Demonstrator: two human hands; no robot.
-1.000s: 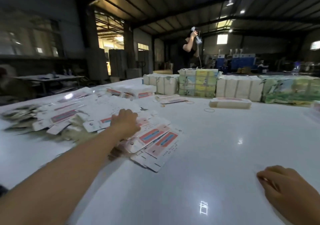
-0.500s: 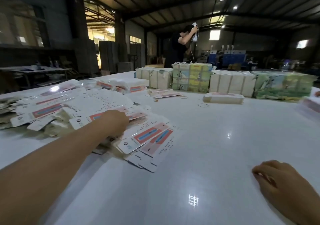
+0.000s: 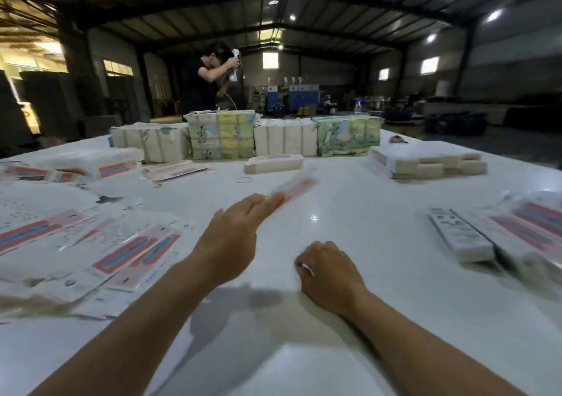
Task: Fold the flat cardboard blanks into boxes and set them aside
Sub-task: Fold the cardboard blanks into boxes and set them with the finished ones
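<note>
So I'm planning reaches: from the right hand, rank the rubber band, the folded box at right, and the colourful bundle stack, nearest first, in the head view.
From the right hand:
1. Folded box, to its right.
2. Rubber band, ahead, mid-table.
3. Colourful bundle stack, at the far edge.

White table [image 3: 349, 274] bears flat blanks [image 3: 91, 243], folded boxes [image 3: 462, 237].

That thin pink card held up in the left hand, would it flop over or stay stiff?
The cardboard blank sticks out straight from the left hand's fingertips without drooping, so it is probably fairly stiff. Held by one end only, it is likely very light. It is motion-blurred, so details are uncertain.
</note>
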